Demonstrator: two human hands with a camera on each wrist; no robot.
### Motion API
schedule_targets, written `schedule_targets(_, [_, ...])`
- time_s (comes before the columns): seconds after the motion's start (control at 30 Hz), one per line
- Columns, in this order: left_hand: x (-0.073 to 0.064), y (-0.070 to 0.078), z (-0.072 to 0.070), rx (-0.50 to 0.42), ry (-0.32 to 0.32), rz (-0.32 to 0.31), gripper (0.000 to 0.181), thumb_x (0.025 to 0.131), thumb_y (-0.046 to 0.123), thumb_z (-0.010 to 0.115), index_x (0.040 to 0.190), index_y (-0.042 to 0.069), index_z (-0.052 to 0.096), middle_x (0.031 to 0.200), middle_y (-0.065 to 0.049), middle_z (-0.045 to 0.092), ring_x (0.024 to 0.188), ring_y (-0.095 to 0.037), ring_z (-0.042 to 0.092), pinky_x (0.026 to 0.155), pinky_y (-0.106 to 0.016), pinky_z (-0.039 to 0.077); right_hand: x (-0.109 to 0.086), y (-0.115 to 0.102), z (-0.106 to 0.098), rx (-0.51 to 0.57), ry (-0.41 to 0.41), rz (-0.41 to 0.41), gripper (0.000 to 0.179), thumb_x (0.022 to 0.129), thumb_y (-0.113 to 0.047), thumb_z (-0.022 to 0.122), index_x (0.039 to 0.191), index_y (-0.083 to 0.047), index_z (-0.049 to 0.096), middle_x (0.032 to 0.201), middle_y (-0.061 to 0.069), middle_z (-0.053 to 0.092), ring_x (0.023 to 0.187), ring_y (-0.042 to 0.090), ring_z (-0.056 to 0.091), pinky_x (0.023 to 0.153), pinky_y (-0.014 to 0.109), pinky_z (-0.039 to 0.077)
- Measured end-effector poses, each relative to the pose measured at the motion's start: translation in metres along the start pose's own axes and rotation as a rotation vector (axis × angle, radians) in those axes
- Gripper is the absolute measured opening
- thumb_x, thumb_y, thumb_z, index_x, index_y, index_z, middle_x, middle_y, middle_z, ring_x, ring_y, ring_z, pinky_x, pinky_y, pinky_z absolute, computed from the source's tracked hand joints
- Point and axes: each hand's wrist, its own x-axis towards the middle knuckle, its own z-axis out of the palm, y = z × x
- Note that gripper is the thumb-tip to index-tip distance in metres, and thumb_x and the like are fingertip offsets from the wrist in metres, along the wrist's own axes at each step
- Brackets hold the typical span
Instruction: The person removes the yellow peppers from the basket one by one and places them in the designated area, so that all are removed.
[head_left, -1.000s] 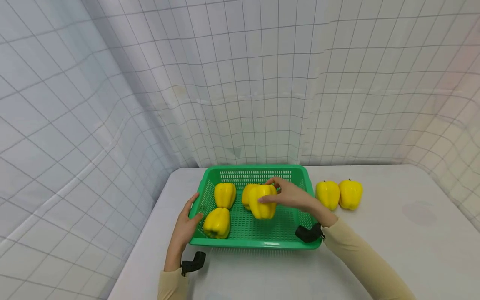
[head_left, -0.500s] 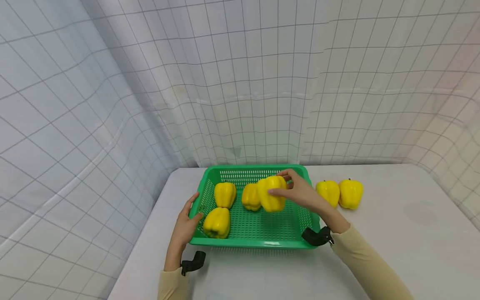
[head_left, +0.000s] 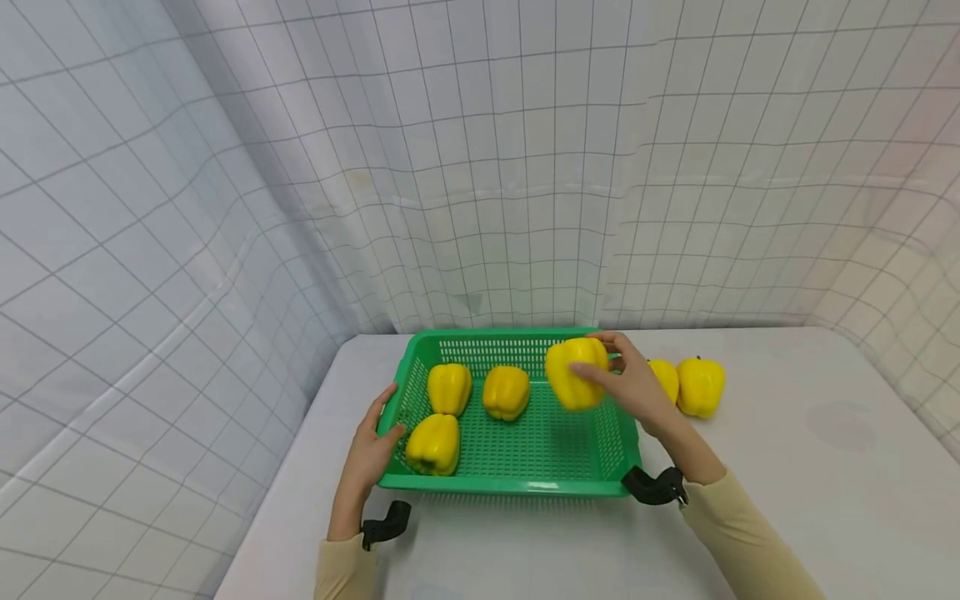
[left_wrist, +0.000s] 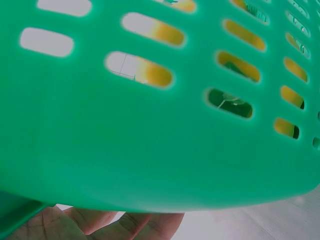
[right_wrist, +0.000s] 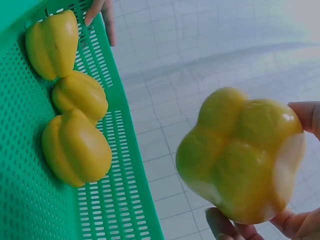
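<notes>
My right hand (head_left: 633,385) grips a yellow bell pepper (head_left: 576,375) above the right part of a green plastic basket (head_left: 510,489). In the right wrist view, the lobed bottom of this bell pepper (right_wrist: 240,160) faces the camera, with fingers around its side. My left hand (head_left: 370,450) holds the basket's left rim, thumb over the edge; the left wrist view shows the slotted basket wall (left_wrist: 150,140) up close, with fingers (left_wrist: 160,225) partly hidden behind it. Inside the basket lie three more yellow bell peppers: one at the back left (head_left: 450,389), one at the front left (head_left: 433,446), one near the middle (head_left: 506,392).
To the right of the basket, two yellow bell peppers stand side by side on the white table (head_left: 795,467); my right hand partly covers the nearer pepper (head_left: 665,381), while the outer pepper (head_left: 701,388) shows fully. A white grid-lined curtain (head_left: 510,167) hangs behind and at the sides.
My right hand has carried the bell pepper rightward and slightly toward the back, uncovering the pepper in the basket's middle. The left hand and the basket have stayed put.
</notes>
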Motion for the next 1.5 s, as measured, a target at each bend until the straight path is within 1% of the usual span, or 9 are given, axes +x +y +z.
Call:
schedule_targets(0.13, [0.001, -0.001, 0.0, 0.001, -0.007, -0.01, 0.061, 0.097, 0.009, 0.05, 0.152, 0.019, 0.025, 0.145, -0.026, 0.032, 0.11, -0.035, 0.046, 0.083, -0.046, 0.039, -0.005, 0.003, -0.005, 0.051, 0.039, -0.019, 0.062, 0.088, -0.035, 0.067, 0.137, -0.007, 0.039, 0.13, 0.016, 0.039, 0.099, 0.03, 0.046, 0.075, 0.037, 0.048])
schedule_targets(0.37, [-0.002, 0.003, 0.001, 0.01, 0.007, 0.013, 0.061, 0.097, 0.011, 0.05, 0.151, 0.025, 0.027, 0.141, -0.024, 0.038, 0.107, -0.034, 0.048, 0.082, -0.044, 0.04, -0.01, 0.011, -0.017, 0.08, 0.149, -0.008, 0.06, 0.09, -0.035, 0.064, 0.137, -0.008, 0.04, 0.121, 0.015, 0.041, 0.097, 0.027, 0.046, 0.074, 0.03, 0.048])
schedule_targets(0.63, [-0.001, 0.001, 0.0, -0.002, 0.002, 0.014, 0.062, 0.097, 0.011, 0.051, 0.152, 0.025, 0.025, 0.146, -0.023, 0.031, 0.114, -0.035, 0.043, 0.086, -0.048, 0.036, -0.018, 0.02, -0.035, 0.128, 0.32, -0.002, 0.062, 0.092, -0.033, 0.063, 0.142, -0.008, 0.035, 0.127, 0.009, 0.037, 0.096, 0.019, 0.042, 0.073, 0.021, 0.045])
schedule_targets(0.7, [-0.002, 0.006, 0.0, -0.007, -0.004, 0.006, 0.062, 0.097, 0.01, 0.05, 0.152, 0.023, 0.025, 0.146, -0.024, 0.031, 0.114, -0.036, 0.043, 0.086, -0.048, 0.036, -0.02, 0.024, -0.04, 0.132, 0.363, 0.005, 0.063, 0.091, -0.033, 0.063, 0.142, -0.009, 0.034, 0.128, 0.007, 0.037, 0.096, 0.017, 0.041, 0.073, 0.019, 0.044])
schedule_targets(0.87, [-0.004, 0.006, 0.001, 0.006, -0.007, 0.006, 0.062, 0.097, 0.01, 0.05, 0.152, 0.022, 0.025, 0.146, -0.025, 0.031, 0.112, -0.036, 0.044, 0.085, -0.048, 0.037, -0.026, 0.037, -0.048, 0.201, 0.468, 0.027, 0.059, 0.09, -0.03, 0.065, 0.138, -0.008, 0.038, 0.12, -0.001, 0.04, 0.094, 0.014, 0.043, 0.073, 0.015, 0.043])
schedule_targets(0.97, [-0.001, 0.001, 0.001, 0.023, 0.005, 0.019, 0.062, 0.096, 0.011, 0.05, 0.151, 0.025, 0.026, 0.146, -0.023, 0.032, 0.111, -0.035, 0.045, 0.085, -0.047, 0.037, -0.027, 0.044, -0.051, 0.271, 0.526, 0.052, 0.056, 0.089, -0.027, 0.067, 0.135, -0.01, 0.04, 0.117, -0.003, 0.04, 0.092, 0.013, 0.044, 0.071, 0.014, 0.044])
schedule_targets(1.13, [-0.001, -0.001, 0.0, 0.008, 0.017, 0.02, 0.062, 0.096, 0.01, 0.05, 0.15, 0.028, 0.028, 0.144, -0.021, 0.035, 0.109, -0.034, 0.046, 0.085, -0.047, 0.038, -0.029, 0.055, -0.056, 0.29, 0.622, 0.088, 0.057, 0.088, -0.027, 0.068, 0.135, -0.012, 0.04, 0.119, -0.005, 0.04, 0.094, 0.012, 0.043, 0.072, 0.012, 0.043])
schedule_targets(1.3, [-0.001, -0.001, 0.0, 0.006, 0.017, 0.012, 0.062, 0.095, 0.01, 0.05, 0.15, 0.027, 0.028, 0.144, -0.022, 0.035, 0.108, -0.034, 0.046, 0.084, -0.046, 0.038, -0.029, 0.062, -0.064, 0.286, 0.693, 0.093, 0.056, 0.088, -0.026, 0.068, 0.135, -0.011, 0.041, 0.119, -0.005, 0.04, 0.091, 0.011, 0.041, 0.07, 0.011, 0.041])
schedule_targets(1.5, [-0.002, 0.002, 0.0, 0.01, 0.013, 0.012, 0.061, 0.096, 0.011, 0.05, 0.151, 0.027, 0.027, 0.143, -0.023, 0.036, 0.108, -0.034, 0.045, 0.083, -0.045, 0.038, -0.03, 0.069, -0.08, 0.368, 0.771, 0.089, 0.055, 0.087, -0.025, 0.07, 0.132, -0.012, 0.043, 0.118, -0.004, 0.04, 0.088, 0.011, 0.042, 0.067, 0.01, 0.042])
